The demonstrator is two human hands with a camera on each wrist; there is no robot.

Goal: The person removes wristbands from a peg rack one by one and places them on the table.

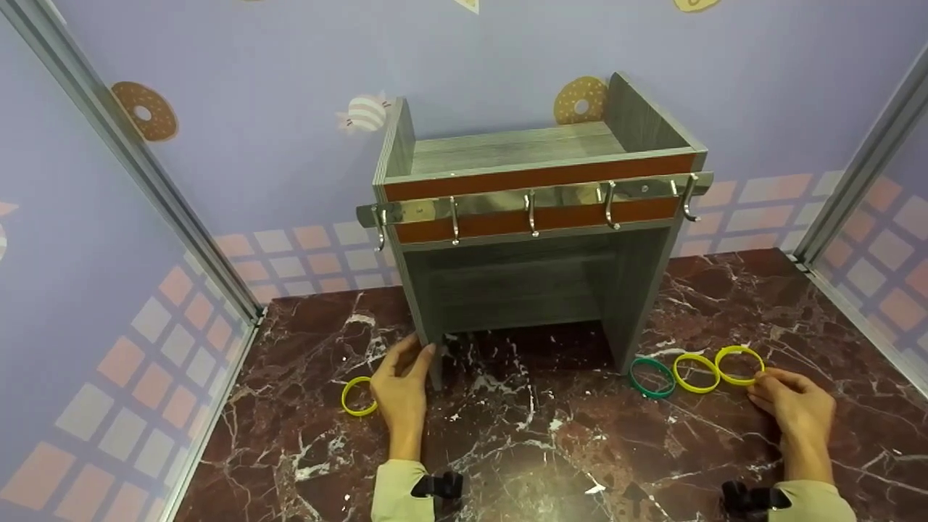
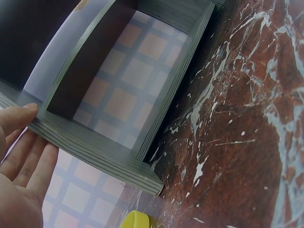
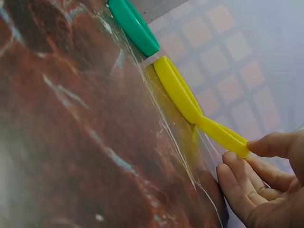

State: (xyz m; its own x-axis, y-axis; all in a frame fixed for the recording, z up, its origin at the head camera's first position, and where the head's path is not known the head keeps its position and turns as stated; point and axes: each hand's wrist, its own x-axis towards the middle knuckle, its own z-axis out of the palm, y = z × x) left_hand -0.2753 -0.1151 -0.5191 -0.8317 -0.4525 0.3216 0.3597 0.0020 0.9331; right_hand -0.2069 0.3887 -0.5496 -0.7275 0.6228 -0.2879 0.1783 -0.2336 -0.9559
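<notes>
A grey wood-grain shelf unit [image 1: 641, 290] stands upright, a metal hook rail [image 1: 500, 202] across its front. Low on its left side panel, my left hand [image 1: 402, 388] grips the front edge, thumb on one face and fingers on the other, as the left wrist view shows. My right hand [image 1: 803, 409] pinches the near edge of a yellow wristband [image 3: 223, 135] between thumb and fingers, tilting that edge up. Its other end meets a second yellow wristband [image 3: 178, 95], which lies flat. Beyond comes a green wristband [image 1: 655, 395], close by the shelf's right panel.
Another yellow wristband [image 1: 358, 414] lies left of the shelf, beside my left hand. Everything stands on a dark red marbled tabletop [image 1: 522, 471]. A patterned wall [image 1: 290, 145] rises behind, with side panels in metal frames to the left and right.
</notes>
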